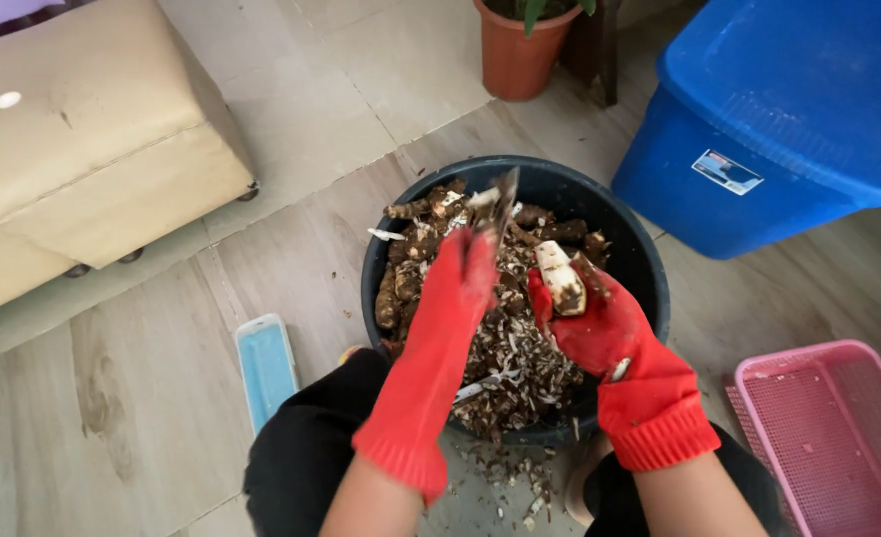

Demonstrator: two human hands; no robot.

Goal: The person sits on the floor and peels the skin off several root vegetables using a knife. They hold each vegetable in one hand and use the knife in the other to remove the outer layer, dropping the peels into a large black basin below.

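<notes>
Both my hands wear red rubber gloves above a dark round tub full of brown roots and peelings. My left hand grips a knife whose blade points away from me over the tub. My right hand holds a partly peeled root, pale where the skin is off and brown at its edges. The two hands are close together, the knife just left of the root.
A pink plastic basket stands at the lower right, a blue lidded bin at the upper right. A terracotta plant pot is behind the tub, a beige ottoman at the left. A small blue tray lies by my knee.
</notes>
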